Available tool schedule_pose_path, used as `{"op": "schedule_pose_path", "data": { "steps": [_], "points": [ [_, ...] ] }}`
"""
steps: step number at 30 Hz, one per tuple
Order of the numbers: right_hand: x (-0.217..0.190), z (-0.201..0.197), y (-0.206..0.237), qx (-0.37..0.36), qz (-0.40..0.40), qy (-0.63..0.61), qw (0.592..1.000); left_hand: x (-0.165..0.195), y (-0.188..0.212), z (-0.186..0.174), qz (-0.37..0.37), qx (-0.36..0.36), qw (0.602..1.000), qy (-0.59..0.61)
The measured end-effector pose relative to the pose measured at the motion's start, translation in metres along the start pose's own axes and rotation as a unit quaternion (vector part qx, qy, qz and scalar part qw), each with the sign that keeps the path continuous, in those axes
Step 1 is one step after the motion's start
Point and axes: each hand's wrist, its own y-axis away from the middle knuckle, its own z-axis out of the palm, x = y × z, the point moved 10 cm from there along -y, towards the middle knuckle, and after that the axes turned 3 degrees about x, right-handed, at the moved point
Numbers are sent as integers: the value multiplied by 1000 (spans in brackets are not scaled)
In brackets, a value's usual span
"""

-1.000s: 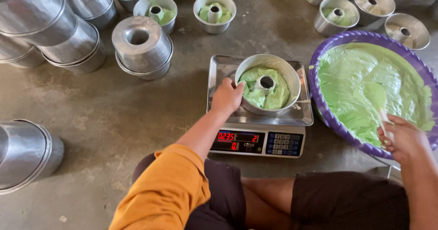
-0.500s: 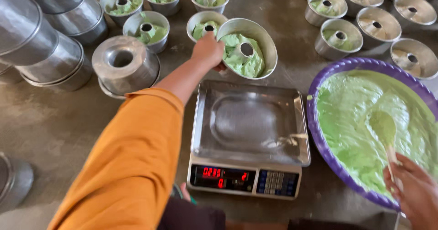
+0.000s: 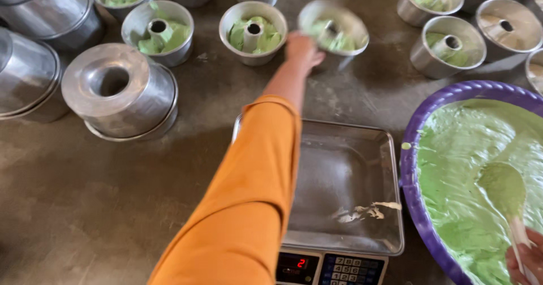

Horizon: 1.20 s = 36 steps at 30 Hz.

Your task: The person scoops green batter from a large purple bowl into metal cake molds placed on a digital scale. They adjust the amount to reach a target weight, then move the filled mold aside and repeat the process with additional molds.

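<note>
Left hand at filled pan; right hand on spoon.

My left hand (image 3: 302, 50), arm stretched out in an orange sleeve (image 3: 249, 206), has its fingers clenched on the near rim of a blurred metal tube pan (image 3: 334, 31) holding green batter. The pan sits at floor (image 3: 102, 194) level in the row, just right of another filled pan (image 3: 253, 31). The scale (image 3: 345, 200) below my arm carries only batter smears on its tray. My right hand (image 3: 529, 259), at the lower right corner, grips the handle of a spoon (image 3: 503, 191) lying in the purple basin (image 3: 416, 149) of batter.
</note>
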Motion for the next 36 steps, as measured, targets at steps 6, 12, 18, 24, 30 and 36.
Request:
{"op": "schedule_pose_path", "data": {
  "steps": [6,12,18,24,30,36],
  "points": [
    [-5,4,14,-5,4,5,1000,106,94,60,478,-26,829,-290],
    [-23,-10,45,-57,-31,-29,998,119,165,-162,429,23,731,-530],
    [-53,-17,74,-16,-106,-33,994,99,181,-346,150,107,691,-699],
    [-70,-35,125,40,-106,-37,993,107,220,-362,185,106,699,-682],
    [-117,-29,176,71,-106,-78,989,150,337,-271,458,50,863,-207],
    [-139,-24,216,67,-84,-69,992,12,382,-147,-7,-53,967,250]
  ]
}}
